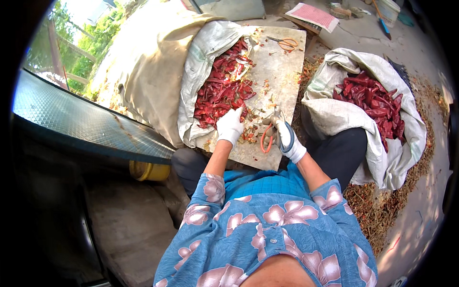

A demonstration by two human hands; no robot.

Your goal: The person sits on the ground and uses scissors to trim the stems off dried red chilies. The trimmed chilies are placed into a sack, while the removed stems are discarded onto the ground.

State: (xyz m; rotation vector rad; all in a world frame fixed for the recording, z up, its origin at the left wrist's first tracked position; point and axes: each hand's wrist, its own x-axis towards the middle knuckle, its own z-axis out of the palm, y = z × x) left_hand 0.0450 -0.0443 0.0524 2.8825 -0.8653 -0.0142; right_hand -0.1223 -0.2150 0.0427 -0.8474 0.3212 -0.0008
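My left hand, in a white glove, reaches to the near edge of a heap of dried red peppers. Its fingers are closed around a red pepper that shows partly at the fingertips. My right hand, also gloved, grips a pair of scissors with one orange loop and one grey-blue loop. The blades point away from me over the board. The heap spills from the mouth of a large pale sack lying at the left. Stem bits and seeds lie scattered on the board.
A second pair of scissors lies at the board's far end. On the right, an open white sack holds more red peppers. Dry plant scraps cover the ground beside it. A yellow bucket and a metal-sheeted edge are at the left.
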